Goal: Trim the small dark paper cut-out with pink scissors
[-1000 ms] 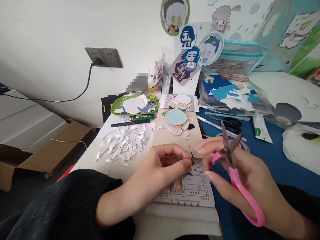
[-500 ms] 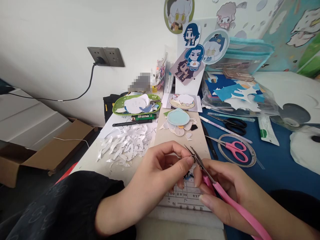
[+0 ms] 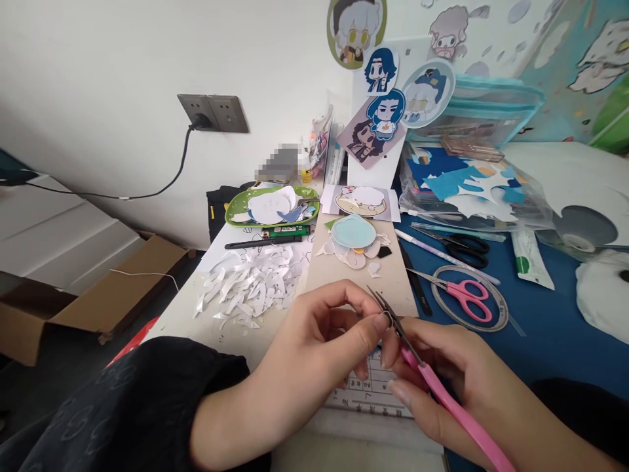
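My right hand (image 3: 442,373) holds a pair of pink-handled scissors (image 3: 455,403), its dark blades pointing up and left with their tips close together. Thumb and forefinger of my left hand (image 3: 339,334) pinch a small piece beside the blades. Only a thin pale edge of that piece shows, so it looks like paper but I cannot make out its shape. Both hands are above a sheet with printed lines and characters (image 3: 371,393). Beyond them lies a pile of cut-out paper pieces, topped by a light blue oval (image 3: 354,231).
White paper scraps (image 3: 250,285) are heaped on the left. Behind them are a black pen (image 3: 263,242) and a green tray (image 3: 233,215) of cut-outs. On the right lie other pink scissors (image 3: 469,298), a tape ring (image 3: 506,314), black scissors (image 3: 466,249) and a tube (image 3: 533,259).
The scissor blades have come closer together, and the pink handles have closed. Both hands stay near the same spot, while the whole view has shifted slightly.
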`<state>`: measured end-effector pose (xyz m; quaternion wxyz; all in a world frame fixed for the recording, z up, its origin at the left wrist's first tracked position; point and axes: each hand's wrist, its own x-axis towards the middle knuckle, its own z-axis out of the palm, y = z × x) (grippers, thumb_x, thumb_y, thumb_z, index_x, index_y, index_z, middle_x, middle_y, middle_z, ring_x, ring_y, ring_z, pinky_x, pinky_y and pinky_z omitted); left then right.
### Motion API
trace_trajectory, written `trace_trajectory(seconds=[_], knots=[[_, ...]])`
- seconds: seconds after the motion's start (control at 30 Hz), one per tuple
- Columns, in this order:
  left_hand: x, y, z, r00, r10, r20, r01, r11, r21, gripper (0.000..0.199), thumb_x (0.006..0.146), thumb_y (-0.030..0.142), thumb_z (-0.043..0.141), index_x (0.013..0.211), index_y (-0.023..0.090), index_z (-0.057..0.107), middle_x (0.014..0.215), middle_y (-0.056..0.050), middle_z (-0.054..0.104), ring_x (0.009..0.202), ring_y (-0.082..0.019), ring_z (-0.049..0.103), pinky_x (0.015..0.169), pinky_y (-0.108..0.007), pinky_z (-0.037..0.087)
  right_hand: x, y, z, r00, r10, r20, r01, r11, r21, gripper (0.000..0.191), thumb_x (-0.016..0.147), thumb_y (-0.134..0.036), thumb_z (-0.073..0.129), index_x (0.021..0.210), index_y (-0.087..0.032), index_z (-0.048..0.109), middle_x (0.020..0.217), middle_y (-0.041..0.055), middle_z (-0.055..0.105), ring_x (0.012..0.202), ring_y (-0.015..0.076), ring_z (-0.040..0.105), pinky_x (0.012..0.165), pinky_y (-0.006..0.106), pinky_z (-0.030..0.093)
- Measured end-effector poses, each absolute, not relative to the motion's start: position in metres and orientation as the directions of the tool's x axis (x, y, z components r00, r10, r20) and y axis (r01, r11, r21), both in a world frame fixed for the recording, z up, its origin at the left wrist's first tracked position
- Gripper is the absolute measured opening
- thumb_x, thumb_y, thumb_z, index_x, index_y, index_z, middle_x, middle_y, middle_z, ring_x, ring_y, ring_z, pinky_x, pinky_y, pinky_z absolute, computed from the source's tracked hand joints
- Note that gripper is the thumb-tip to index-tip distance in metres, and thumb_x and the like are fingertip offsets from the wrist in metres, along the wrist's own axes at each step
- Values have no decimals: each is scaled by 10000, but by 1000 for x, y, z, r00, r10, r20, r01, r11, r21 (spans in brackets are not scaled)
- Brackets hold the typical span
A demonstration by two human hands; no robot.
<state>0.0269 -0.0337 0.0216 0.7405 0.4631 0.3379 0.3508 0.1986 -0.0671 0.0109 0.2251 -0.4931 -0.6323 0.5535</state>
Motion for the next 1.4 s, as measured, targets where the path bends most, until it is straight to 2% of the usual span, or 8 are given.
trace_trajectory(seconds=[0.17, 0.43, 0.6, 0.83, 0.97, 1.1, 1.2, 1.4], knots=[[27, -34, 22, 519, 834, -187, -199, 331, 923, 125, 845, 167, 604, 742, 164, 534, 577, 40, 595, 471, -46, 458, 441, -129, 365, 197, -67, 12, -414, 877, -245, 365, -87, -927, 191, 732, -53, 520, 775, -234, 474, 624, -65, 432, 554, 122, 408, 519, 240, 363], [26, -34, 22, 523, 827, -207, -170, 339, 925, 125, 830, 172, 602, 729, 167, 529, 546, 50, 570, 467, -48, 452, 428, -123, 371, 200, -68, 5, -404, 896, -184, 434, 11, -901, 195, 741, -52, 512, 780, -241, 483, 692, -35, 513, 610, 142, 499, 524, 236, 406], [23, -33, 20, 504, 830, -240, -108, 337, 935, 128, 815, 222, 624, 739, 167, 537, 540, 45, 571, 446, -50, 452, 400, -123, 362, 200, -69, 2, -391, 896, -211, 467, -4, -884, 201, 749, -48, 506, 809, -240, 510, 736, -18, 554, 644, 158, 534, 556, 251, 435], [24, -32, 15, 498, 823, -274, -69, 352, 933, 156, 839, 288, 618, 758, 175, 547, 494, 69, 539, 411, -39, 423, 373, -94, 333, 203, -70, -7, -375, 921, -106, 490, 99, -866, 266, 694, 5, 500, 792, -242, 491, 691, -36, 541, 572, 138, 491, 495, 231, 409], [25, -32, 17, 488, 822, -293, -66, 370, 927, 162, 833, 286, 626, 741, 169, 562, 484, 63, 539, 396, -44, 420, 358, -104, 334, 203, -70, -3, -382, 916, -121, 473, 81, -877, 235, 709, -20, 520, 787, -239, 485, 729, -24, 560, 606, 148, 514, 504, 234, 407], [25, -30, 19, 484, 822, -300, -72, 379, 923, 157, 802, 277, 656, 728, 163, 577, 517, 47, 560, 409, -53, 442, 350, -120, 334, 205, -70, 4, -408, 899, -157, 389, 15, -921, 134, 768, -154, 592, 848, -238, 527, 624, -60, 458, 548, 126, 431, 508, 230, 381], [25, -29, 19, 475, 825, -307, -62, 379, 923, 170, 798, 280, 655, 704, 160, 580, 487, 58, 531, 388, -43, 417, 345, -114, 323, 208, -71, 7, -425, 882, -203, 346, -50, -937, 135, 776, -227, 627, 876, -230, 535, 621, -67, 420, 565, 124, 411, 527, 232, 365], [24, -30, 16, 492, 815, -304, -67, 384, 921, 151, 795, 257, 653, 710, 160, 575, 493, 58, 548, 395, -41, 417, 352, -105, 324, 209, -72, 9, -428, 873, -235, 345, -83, -935, 167, 773, -247, 652, 886, -233, 529, 638, -72, 411, 583, 122, 393, 552, 239, 339]])
